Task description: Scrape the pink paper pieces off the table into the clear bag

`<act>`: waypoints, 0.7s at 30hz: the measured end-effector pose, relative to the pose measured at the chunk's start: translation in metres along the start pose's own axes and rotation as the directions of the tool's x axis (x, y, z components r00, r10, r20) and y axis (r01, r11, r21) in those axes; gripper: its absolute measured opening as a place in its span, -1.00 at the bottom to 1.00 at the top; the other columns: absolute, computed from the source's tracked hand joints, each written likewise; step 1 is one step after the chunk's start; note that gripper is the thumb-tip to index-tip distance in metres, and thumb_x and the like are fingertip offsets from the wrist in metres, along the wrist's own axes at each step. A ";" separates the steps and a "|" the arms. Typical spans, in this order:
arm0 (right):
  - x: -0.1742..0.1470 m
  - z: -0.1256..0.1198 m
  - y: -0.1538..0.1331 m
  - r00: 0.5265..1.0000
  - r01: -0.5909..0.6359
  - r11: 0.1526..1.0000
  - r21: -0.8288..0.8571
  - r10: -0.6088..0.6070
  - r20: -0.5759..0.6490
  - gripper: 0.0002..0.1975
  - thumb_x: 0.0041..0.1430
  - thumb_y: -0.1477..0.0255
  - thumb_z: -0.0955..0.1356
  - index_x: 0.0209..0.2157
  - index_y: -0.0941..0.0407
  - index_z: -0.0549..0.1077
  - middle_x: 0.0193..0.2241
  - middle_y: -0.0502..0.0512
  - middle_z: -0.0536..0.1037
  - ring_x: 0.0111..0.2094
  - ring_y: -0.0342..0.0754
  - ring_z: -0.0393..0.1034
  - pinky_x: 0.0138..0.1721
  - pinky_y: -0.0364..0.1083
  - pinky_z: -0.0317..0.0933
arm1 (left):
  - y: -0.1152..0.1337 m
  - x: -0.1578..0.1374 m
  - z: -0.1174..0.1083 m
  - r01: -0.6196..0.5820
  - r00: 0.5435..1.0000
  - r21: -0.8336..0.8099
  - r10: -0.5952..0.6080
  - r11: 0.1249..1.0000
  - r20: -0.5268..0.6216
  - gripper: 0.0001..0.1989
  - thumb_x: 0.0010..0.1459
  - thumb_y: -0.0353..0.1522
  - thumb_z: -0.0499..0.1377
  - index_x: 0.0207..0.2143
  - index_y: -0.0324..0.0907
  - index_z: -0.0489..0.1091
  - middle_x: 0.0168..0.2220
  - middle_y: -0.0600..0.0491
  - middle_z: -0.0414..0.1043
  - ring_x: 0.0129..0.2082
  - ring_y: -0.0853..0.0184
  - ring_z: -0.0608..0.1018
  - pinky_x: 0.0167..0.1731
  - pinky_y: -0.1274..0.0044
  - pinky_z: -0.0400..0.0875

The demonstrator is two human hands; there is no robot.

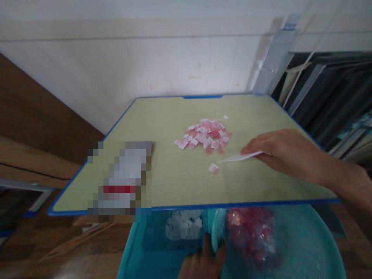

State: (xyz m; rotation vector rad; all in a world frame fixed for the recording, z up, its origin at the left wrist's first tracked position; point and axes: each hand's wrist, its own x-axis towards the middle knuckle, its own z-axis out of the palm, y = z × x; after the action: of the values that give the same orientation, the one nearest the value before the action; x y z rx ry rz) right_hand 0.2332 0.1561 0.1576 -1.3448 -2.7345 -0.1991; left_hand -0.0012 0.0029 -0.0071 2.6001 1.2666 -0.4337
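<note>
Up on the table (174, 186), the right hand (286, 151) pinches a white paper slip (241, 157) between closed fingertips, just right of a lone pink-white packet (213, 168) and near the packet pile (206, 135). Below the near edge, the left hand (203, 261) grips a teal basket (221, 236) of pink packets.

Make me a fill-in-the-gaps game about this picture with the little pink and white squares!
1. The right hand holds a flat white ____ above the table.
2. The pile of pink and white packets lies on the ____.
3. The left hand grips the rim of a small teal ____ full of pink packets, below the table's edge.
4. The table has a ____ coloured border.

Missing words: card; table; bowl; blue
</note>
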 end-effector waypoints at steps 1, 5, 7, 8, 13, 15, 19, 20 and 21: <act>-0.001 0.000 -0.002 1.000 0.022 1.000 0.019 -0.022 0.002 -0.72 0.13 0.53 0.21 -0.31 -0.02 0.51 -0.30 -0.01 0.59 -0.28 -0.01 0.47 -0.31 -0.06 0.25 | 0.000 0.000 0.001 -0.005 1.000 0.002 0.005 1.000 -0.006 -0.53 0.14 -0.47 0.00 0.09 0.07 0.23 0.00 -0.29 0.37 -0.59 0.24 0.54 -0.65 0.46 0.46; -0.005 -0.002 0.001 0.993 0.101 0.994 0.047 -0.104 0.055 -0.71 0.15 0.52 0.19 -0.29 -0.03 0.50 -0.34 -0.03 0.58 -0.31 -0.03 0.47 -0.34 -0.07 0.23 | 0.001 -0.001 0.001 0.007 1.000 0.019 -0.006 1.000 -0.024 -0.52 0.13 -0.49 0.01 0.08 0.10 0.23 -0.02 -0.25 0.39 -0.60 0.24 0.54 -0.67 0.47 0.45; -0.008 -0.005 0.005 0.993 0.112 0.993 0.023 -0.113 0.043 -0.72 0.16 0.51 0.19 -0.30 -0.04 0.50 -0.35 -0.04 0.58 -0.34 -0.03 0.46 -0.37 -0.07 0.21 | 0.003 -0.001 0.000 0.036 0.998 0.044 -0.035 0.998 -0.044 -0.48 0.11 -0.53 -0.02 0.07 0.13 0.24 -0.03 -0.22 0.40 -0.57 0.24 0.55 -0.65 0.47 0.46; -0.009 -0.006 0.006 0.994 0.108 0.994 0.007 -0.108 0.016 -0.72 0.16 0.51 0.19 -0.30 -0.04 0.49 -0.35 -0.04 0.58 -0.35 -0.03 0.46 -0.38 -0.07 0.21 | 0.004 -0.001 -0.002 0.047 0.998 0.054 -0.045 0.997 -0.048 -0.46 0.10 -0.56 -0.03 0.06 0.14 0.24 -0.03 -0.21 0.41 -0.56 0.24 0.55 -0.64 0.47 0.46; -0.011 -0.006 0.002 0.991 0.131 0.990 0.059 -0.130 -0.028 -0.69 0.17 0.51 0.15 -0.25 -0.06 0.47 -0.28 -0.04 0.57 -0.27 -0.04 0.46 -0.30 -0.04 0.24 | 0.005 0.000 -0.008 0.020 0.999 0.023 -0.021 1.000 0.046 -0.40 0.07 -0.60 -0.08 0.10 0.09 0.21 0.01 -0.27 0.36 -0.55 0.22 0.55 -0.62 0.46 0.47; -0.015 -0.003 0.003 0.989 0.141 0.983 0.120 -0.144 0.022 -0.68 0.19 0.48 0.15 -0.20 -0.10 0.45 -0.23 -0.06 0.55 -0.22 -0.03 0.44 -0.24 -0.01 0.25 | 0.003 0.001 -0.010 0.013 0.997 0.011 -0.014 1.000 0.072 -0.40 0.07 -0.60 -0.08 0.11 0.07 0.20 0.02 -0.28 0.35 -0.55 0.21 0.55 -0.61 0.45 0.48; -0.027 0.000 0.013 0.984 0.139 0.971 0.193 -0.157 0.081 -0.72 0.19 0.38 0.18 -0.17 -0.21 0.42 -0.21 -0.14 0.53 -0.16 -0.03 0.40 -0.18 -0.01 0.26 | 0.002 0.000 -0.009 0.011 0.997 -0.003 -0.010 1.000 0.074 -0.43 0.09 -0.57 -0.06 0.11 0.07 0.20 0.03 -0.27 0.34 -0.53 0.21 0.56 -0.60 0.46 0.48; -0.029 -0.001 0.015 0.984 0.141 0.971 0.191 -0.160 0.085 -0.72 0.19 0.38 0.18 -0.17 -0.22 0.42 -0.20 -0.14 0.53 -0.16 -0.03 0.40 -0.18 -0.02 0.27 | 0.002 0.000 -0.009 0.011 0.997 -0.002 -0.011 1.000 0.070 -0.44 0.10 -0.56 -0.06 0.11 0.07 0.20 0.04 -0.27 0.33 -0.53 0.21 0.56 -0.60 0.46 0.48; -0.031 -0.002 0.016 0.983 0.146 0.973 0.181 -0.163 0.081 -0.72 0.19 0.39 0.19 -0.16 -0.23 0.41 -0.20 -0.14 0.53 -0.16 -0.03 0.41 -0.18 -0.02 0.27 | 0.002 0.000 -0.008 0.012 0.998 0.000 -0.011 1.000 0.067 -0.44 0.10 -0.56 -0.06 0.11 0.07 0.19 0.04 -0.27 0.33 -0.53 0.22 0.56 -0.60 0.46 0.48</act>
State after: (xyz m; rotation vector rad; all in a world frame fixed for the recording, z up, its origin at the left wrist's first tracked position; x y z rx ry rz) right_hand 0.2650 0.1417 0.1570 -1.1255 -2.8577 0.0951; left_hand 0.0016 0.0043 0.0005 2.5566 1.2604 -0.5175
